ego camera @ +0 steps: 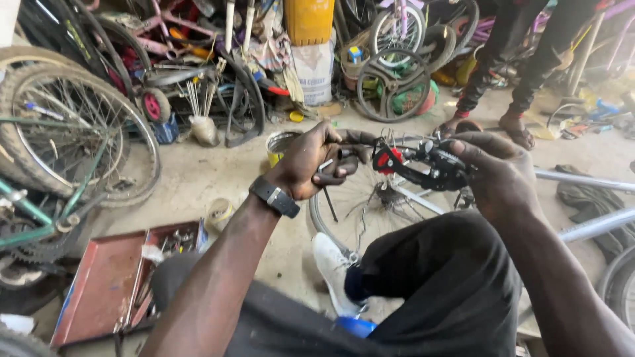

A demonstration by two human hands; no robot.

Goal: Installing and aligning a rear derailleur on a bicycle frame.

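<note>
I see a black bike gear part point(433, 164) with a red bit, held up over a wheel point(370, 205). My right hand point(499, 175) has fingers clamped on it. My left hand point(311, 162) has fingers curled tight on a small black tool point(340, 158) beside it. Below is a dusty grey floor point(198, 175) with a red toolbox point(112, 281). Old bikes point(66, 132) crowd the room.

Bystander point(522, 59) cut off above the thighs, derailleur point(430, 165) partly hidden by fingers
</note>
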